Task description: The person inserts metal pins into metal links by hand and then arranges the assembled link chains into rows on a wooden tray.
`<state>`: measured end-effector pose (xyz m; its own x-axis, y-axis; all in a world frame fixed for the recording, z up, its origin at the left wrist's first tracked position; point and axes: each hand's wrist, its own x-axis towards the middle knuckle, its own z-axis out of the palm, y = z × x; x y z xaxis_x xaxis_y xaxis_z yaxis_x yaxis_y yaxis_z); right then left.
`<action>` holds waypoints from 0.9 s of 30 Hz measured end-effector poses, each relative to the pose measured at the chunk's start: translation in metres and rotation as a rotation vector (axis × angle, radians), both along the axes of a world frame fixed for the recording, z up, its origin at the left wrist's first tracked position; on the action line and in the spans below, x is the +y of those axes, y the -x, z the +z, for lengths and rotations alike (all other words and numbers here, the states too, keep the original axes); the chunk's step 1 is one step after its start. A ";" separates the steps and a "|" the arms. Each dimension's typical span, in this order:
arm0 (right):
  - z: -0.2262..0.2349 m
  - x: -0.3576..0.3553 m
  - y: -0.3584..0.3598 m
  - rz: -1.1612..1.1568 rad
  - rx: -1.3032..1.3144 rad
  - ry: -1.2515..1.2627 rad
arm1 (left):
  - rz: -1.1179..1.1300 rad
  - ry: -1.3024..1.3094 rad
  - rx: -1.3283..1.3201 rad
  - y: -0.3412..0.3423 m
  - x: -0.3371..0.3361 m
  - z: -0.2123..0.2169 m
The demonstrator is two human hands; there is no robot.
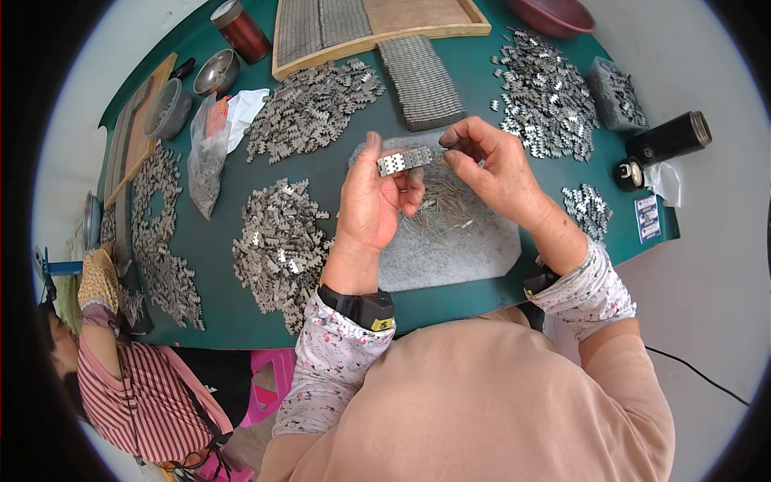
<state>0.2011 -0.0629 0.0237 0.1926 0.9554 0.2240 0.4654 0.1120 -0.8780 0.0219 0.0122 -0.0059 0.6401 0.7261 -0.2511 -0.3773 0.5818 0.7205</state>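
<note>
My left hand (pixel 369 197) grips a short strip of toothed metal chain links (pixel 404 161) between thumb and fingers. Just off the strip's right end, the thumb and fingertips of my right hand (pixel 494 165) are drawn together in a pinch; whatever is in them is too small to make out. Both hands are raised over a grey felt mat (pixel 458 265). On that mat lies a scatter of thin metal pins (pixel 438 207), partly covered by my hands. A finished-looking slab of joined links (pixel 422 80) lies beyond the mat.
Loose link piles (pixel 281 249) surround the mat, with another pile (pixel 550 100) at right. Behind stands a wooden tray (pixel 426 24). A black flask (pixel 671 138), red tumbler (pixel 241 32), metal bowl (pixel 217 72) and plastic bag (pixel 206 165) line the edges. A co-worker (pixel 144 394) sits at left.
</note>
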 end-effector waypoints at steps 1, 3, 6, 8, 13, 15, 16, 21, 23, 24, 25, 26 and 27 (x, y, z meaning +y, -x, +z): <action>-0.001 0.000 0.000 0.002 -0.009 -0.007 | -0.001 -0.009 -0.014 0.000 0.000 0.001; -0.002 0.000 0.001 0.002 0.003 -0.004 | -0.002 -0.017 -0.028 0.001 -0.001 0.001; -0.001 -0.001 0.001 0.006 0.024 -0.005 | -0.009 -0.079 0.055 0.000 -0.002 0.002; 0.000 -0.001 0.003 0.014 0.035 -0.008 | 0.013 -0.236 0.204 -0.001 -0.005 0.003; -0.001 -0.002 0.006 0.028 0.025 0.002 | 0.051 -0.221 0.218 -0.003 -0.010 0.007; -0.002 -0.003 0.006 0.022 0.006 -0.037 | 0.056 -0.233 0.228 -0.005 -0.010 0.006; -0.003 -0.003 0.007 0.023 -0.009 -0.078 | 0.054 -0.255 0.234 -0.005 -0.010 0.005; -0.002 -0.006 0.011 -0.011 -0.047 -0.100 | 0.067 -0.336 0.265 -0.007 -0.014 0.006; -0.004 -0.006 0.009 -0.030 -0.026 -0.088 | 0.067 -0.375 0.247 -0.007 -0.015 0.008; -0.005 -0.005 0.004 -0.011 0.050 -0.064 | 0.066 -0.376 0.246 -0.006 -0.015 0.010; -0.006 -0.003 -0.002 0.008 0.127 -0.039 | 0.096 -0.375 0.270 -0.005 -0.013 0.009; -0.004 0.000 -0.009 0.008 0.128 -0.040 | 0.127 -0.376 0.295 -0.003 -0.010 0.009; -0.001 0.005 -0.019 -0.011 -0.114 -0.096 | 0.127 -0.376 0.295 -0.001 -0.006 0.009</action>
